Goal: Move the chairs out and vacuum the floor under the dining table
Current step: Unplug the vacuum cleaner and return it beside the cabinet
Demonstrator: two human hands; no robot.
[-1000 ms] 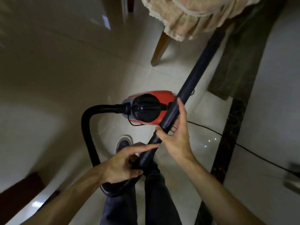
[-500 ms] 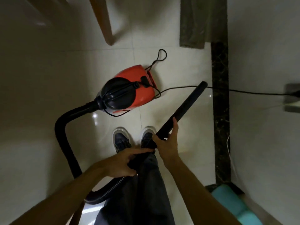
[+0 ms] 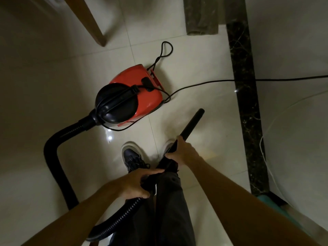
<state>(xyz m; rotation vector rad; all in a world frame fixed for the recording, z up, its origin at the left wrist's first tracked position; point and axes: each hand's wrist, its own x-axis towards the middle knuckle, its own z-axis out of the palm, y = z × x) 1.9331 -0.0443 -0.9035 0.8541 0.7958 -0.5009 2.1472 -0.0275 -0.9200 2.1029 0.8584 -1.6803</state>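
Here, both hands clamped on the black wand (image 3: 190, 124): left hand (image 3: 137, 183) low, right hand (image 3: 181, 152) higher.

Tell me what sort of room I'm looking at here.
Most likely a home dining area. Glossy pale floor tiles with a dark marble strip, a brown wooden furniture leg, and a red and black canister vacuum cleaner on the floor all point to a household room.

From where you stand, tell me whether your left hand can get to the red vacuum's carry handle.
Probably yes, with a bend forward. The handle faces up on the vacuum just ahead of the shoes, nothing over it. But the left hand is gripping the hose end and must release first.
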